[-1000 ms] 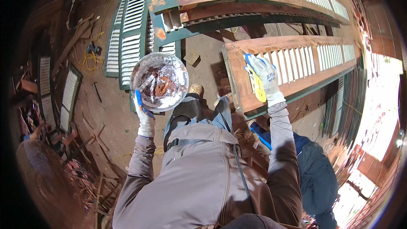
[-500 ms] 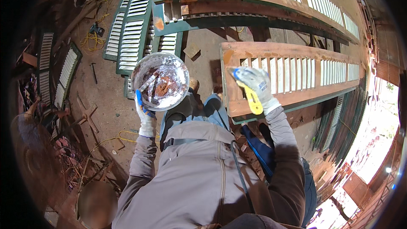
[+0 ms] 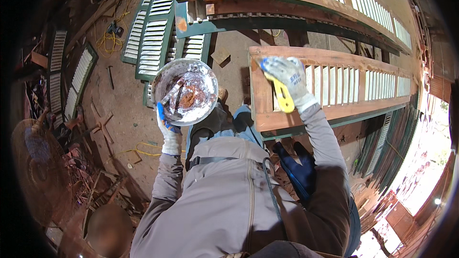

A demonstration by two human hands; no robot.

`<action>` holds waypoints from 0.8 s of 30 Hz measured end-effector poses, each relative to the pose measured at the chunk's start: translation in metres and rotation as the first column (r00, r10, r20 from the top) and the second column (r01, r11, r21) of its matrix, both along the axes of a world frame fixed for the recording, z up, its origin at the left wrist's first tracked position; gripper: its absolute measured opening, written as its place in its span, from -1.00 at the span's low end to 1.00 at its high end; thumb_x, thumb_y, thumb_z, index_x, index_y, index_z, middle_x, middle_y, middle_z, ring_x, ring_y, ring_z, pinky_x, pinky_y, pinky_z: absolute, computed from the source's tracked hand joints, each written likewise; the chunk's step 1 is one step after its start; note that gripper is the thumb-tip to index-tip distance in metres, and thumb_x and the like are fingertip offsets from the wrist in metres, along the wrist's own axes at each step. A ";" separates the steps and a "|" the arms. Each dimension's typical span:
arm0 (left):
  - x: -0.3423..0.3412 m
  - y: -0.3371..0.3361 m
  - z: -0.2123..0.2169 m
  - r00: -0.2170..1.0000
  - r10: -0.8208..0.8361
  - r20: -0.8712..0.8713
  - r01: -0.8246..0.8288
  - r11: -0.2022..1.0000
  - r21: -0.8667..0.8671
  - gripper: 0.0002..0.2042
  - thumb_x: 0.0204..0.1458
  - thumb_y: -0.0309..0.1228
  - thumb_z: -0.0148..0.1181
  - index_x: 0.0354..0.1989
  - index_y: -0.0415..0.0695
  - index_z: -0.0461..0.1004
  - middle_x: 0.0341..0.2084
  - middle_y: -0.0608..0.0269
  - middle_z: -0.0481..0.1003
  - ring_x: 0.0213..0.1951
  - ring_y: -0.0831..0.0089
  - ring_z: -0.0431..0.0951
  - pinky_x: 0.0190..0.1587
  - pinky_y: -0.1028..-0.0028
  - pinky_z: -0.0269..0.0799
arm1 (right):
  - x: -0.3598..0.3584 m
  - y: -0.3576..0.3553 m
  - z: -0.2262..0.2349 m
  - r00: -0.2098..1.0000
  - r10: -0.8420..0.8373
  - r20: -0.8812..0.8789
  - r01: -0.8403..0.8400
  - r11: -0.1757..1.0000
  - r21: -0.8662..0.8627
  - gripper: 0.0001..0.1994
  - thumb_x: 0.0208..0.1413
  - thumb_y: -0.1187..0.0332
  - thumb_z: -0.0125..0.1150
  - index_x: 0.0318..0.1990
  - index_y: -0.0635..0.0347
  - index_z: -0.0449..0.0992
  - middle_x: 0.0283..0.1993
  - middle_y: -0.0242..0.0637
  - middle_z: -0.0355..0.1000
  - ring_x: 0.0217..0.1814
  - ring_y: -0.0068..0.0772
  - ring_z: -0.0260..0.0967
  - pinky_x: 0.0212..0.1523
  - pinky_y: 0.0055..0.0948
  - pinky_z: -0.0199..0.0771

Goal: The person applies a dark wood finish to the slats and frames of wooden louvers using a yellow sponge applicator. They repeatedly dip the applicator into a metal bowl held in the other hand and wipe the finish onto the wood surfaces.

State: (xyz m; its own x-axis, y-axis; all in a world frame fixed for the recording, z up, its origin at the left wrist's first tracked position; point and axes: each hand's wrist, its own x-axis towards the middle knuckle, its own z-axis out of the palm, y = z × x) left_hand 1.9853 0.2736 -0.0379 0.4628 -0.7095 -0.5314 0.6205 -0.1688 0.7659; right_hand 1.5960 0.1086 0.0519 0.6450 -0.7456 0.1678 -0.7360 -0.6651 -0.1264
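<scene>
Left hand [image 3: 168, 131]: gloved, closed around the rim of a foil-lined bowl [image 3: 185, 91], which is held level in front of the body, above the floor.
Bowl contents: a reddish-brown paste [image 3: 187, 98] is seen near the middle, with a stick or blade lying across it; the exact kind of tool cannot be told.
Right hand [image 3: 286, 77]: gloved, fingers wrapped shut on the yellow handle of a scraper [image 3: 283, 96]; the blade is hidden under the glove.
Scraper position: pressed against or held just over the left end of the bare-wood shutter [image 3: 334, 86], at its first slats; contact itself cannot be confirmed.
Shutter: a long louvred panel with a sanded reddish frame and pale slats, laid flat on supports at waist level, just right of the bowl.
Surroundings: a second long shutter with a green frame [image 3: 287, 0] is laid beyond it; smaller green shutters [image 3: 153, 33] lie on the dirt floor [image 3: 124, 114] among wood offcuts and a yellow cord [image 3: 112, 40].
Step in hand (judged): paste is being worked into the shutter frame at its left end.
Next move (judged): a firm, flat stroke along the frame is called for, with the bowl kept near and level for reloading.
</scene>
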 end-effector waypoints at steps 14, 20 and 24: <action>0.010 -0.001 -0.015 1.000 0.010 0.000 -0.010 0.998 -0.057 -0.51 0.35 -0.20 -0.12 0.39 -0.16 0.18 0.33 0.07 0.24 0.31 0.17 0.30 0.38 0.16 0.19 | -0.007 -0.009 -0.034 0.994 -0.103 0.032 0.102 0.994 0.027 -0.66 0.14 0.33 0.05 0.06 -0.09 0.57 0.11 -0.39 0.53 0.20 -0.41 0.41 0.32 -0.26 0.13; 0.009 -0.002 -0.016 0.994 -0.039 0.101 0.046 0.997 -0.067 -0.51 0.34 -0.20 -0.09 0.37 -0.16 0.21 0.33 0.07 0.24 0.31 0.19 0.29 0.38 0.15 0.18 | 0.006 0.017 -0.010 1.000 0.005 0.005 -0.006 0.995 0.100 -0.63 0.12 0.29 0.06 0.09 -0.10 0.56 0.10 -0.48 0.53 0.19 -0.45 0.40 0.30 -0.30 0.12; 0.003 -0.011 -0.001 1.000 -0.020 0.006 0.020 0.997 -0.077 -0.50 0.34 -0.21 -0.08 0.37 -0.17 0.20 0.34 0.06 0.23 0.31 0.18 0.29 0.38 0.14 0.18 | -0.008 -0.008 -0.027 0.970 -0.198 0.140 0.159 0.955 0.250 -0.60 0.23 0.23 -0.13 0.14 0.07 0.49 0.17 -0.37 0.47 0.29 -0.45 0.32 0.36 -0.26 0.14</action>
State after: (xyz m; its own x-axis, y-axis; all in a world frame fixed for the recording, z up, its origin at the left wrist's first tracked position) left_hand 1.9883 0.2624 -0.0393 0.4508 -0.7575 -0.4722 0.6137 -0.1212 0.7802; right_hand 1.5882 0.1004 0.0251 0.4761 -0.8770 0.0646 -0.7969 -0.4614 -0.3899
